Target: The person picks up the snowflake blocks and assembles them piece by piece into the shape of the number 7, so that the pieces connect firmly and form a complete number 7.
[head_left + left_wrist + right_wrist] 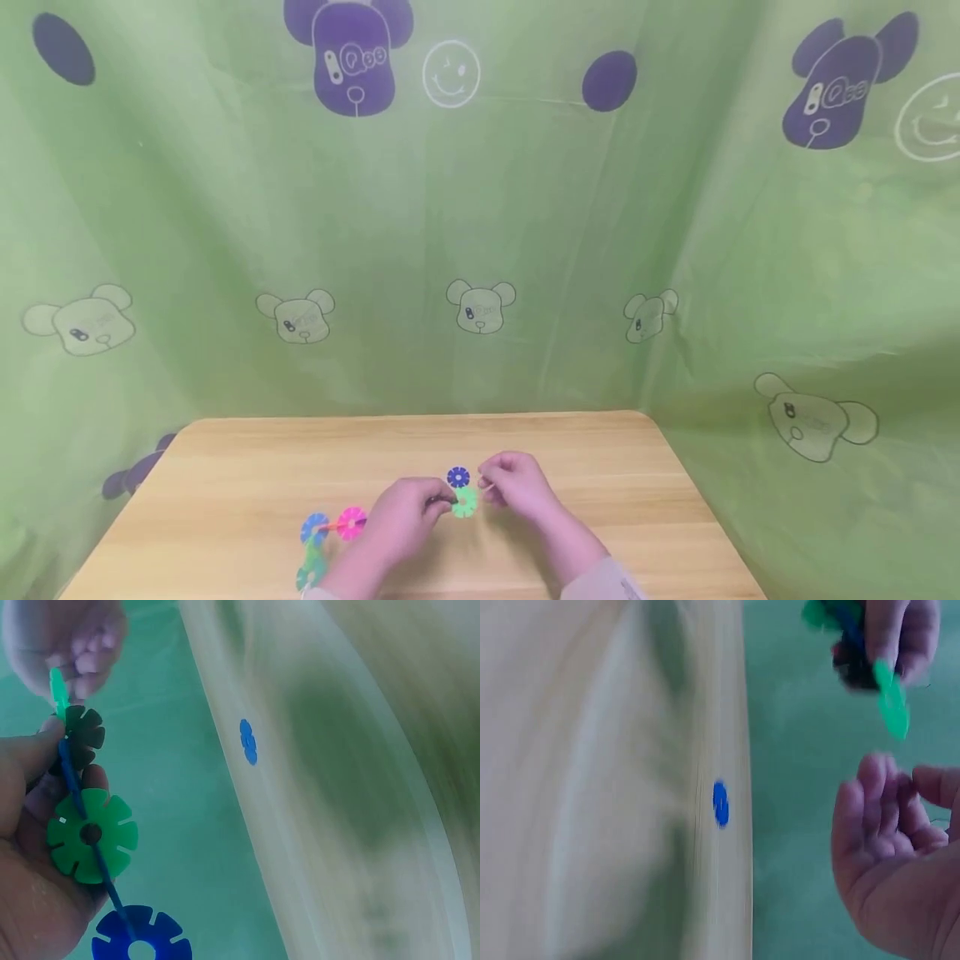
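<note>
Between thumb and fingers my left hand (401,512) grips a chain of slotted plastic discs. At its fingertips a light green disc (468,508) stands out toward the right hand. Behind it in the left wrist view come a black disc (88,736), a blue disc seen edge-on, a green disc (112,832) and a blue disc (112,930). My right hand (522,486) is just right of the green disc, apart from it, its fingers loosely bent with nothing visible in them. A dark blue disc (453,482) lies on the table beyond the hands.
Left of the left forearm are more joined discs: a pink disc (346,532), a blue disc (309,533) and a green disc (305,581). The forearm hides where they lead. Under everything is a wooden table (600,500), with green printed curtain (420,350) around it.
</note>
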A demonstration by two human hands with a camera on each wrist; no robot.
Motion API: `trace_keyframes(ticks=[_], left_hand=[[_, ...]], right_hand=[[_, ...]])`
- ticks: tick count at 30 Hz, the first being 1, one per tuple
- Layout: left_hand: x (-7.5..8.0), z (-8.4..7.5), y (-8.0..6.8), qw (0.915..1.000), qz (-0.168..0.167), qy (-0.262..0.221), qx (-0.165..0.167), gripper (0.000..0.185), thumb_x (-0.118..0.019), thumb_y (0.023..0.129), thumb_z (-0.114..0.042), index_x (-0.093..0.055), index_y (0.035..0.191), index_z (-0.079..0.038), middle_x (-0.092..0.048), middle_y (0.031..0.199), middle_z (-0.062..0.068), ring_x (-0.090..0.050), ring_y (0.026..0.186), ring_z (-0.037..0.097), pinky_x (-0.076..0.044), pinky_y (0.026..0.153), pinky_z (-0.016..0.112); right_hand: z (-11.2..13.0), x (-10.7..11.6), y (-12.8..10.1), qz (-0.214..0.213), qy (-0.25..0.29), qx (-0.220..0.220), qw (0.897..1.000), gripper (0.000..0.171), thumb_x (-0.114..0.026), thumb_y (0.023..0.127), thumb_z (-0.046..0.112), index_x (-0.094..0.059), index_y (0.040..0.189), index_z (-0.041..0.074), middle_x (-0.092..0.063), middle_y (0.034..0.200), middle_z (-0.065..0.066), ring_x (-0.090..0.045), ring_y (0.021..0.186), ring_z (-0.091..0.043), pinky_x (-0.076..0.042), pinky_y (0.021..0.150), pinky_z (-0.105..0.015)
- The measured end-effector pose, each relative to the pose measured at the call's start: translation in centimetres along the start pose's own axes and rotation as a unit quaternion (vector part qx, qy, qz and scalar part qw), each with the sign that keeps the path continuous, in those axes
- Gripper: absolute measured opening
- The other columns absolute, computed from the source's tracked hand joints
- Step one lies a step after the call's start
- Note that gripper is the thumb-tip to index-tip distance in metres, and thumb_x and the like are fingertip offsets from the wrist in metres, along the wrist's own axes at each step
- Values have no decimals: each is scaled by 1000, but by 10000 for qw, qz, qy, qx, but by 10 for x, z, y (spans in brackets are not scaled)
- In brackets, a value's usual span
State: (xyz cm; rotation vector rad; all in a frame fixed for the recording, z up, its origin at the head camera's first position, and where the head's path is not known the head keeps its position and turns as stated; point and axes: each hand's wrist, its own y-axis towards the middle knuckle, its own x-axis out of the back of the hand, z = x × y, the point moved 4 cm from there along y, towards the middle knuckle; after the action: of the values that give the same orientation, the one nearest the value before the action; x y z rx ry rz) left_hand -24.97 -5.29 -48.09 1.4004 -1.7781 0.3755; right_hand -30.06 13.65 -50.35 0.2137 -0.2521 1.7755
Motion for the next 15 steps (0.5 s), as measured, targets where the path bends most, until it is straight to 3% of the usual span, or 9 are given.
trace_keyframes(ticks=[4,8,11,15], left_hand=[[2,5,-3,9998,31,-39,175,9,-64,90,-23,-70,95,-26,-68,94,-17,-64,88,5,-55,80,32],[3,8,-6,9994,66,-204,254,9,-63,90,-23,-70,96,-26,-68,94,-17,-63,86,4,-55,78,31],[5,9,-7,9993,69,-237,276,9,-63,90,-24,-70,95,-26,-68,93,-17,-62,84,3,-55,76,30],[7,9,-6,9993,61,-208,297,8,-64,90,-24,-70,95,-26,-68,92,-17,-62,84,3,-55,76,30]], right_hand=[[-15,-5,24,-279,-1328,84,9907,30,-66,88,22,-63,107,-1,-65,92,-9,-62,79,-22,-55,70,-36],[-35,-21,35,-90,-2523,175,9674,50,-71,83,23,-56,124,-2,-63,107,-18,-61,94,-32,-52,82,-48],[-43,-34,36,0,-3441,402,9381,58,-72,80,19,-53,132,3,-57,115,-19,-55,100,-35,-50,83,-51],[-49,-44,37,62,-4192,513,9064,58,-67,79,16,-54,135,15,-48,105,-9,-43,88,-22,-46,63,-32]])
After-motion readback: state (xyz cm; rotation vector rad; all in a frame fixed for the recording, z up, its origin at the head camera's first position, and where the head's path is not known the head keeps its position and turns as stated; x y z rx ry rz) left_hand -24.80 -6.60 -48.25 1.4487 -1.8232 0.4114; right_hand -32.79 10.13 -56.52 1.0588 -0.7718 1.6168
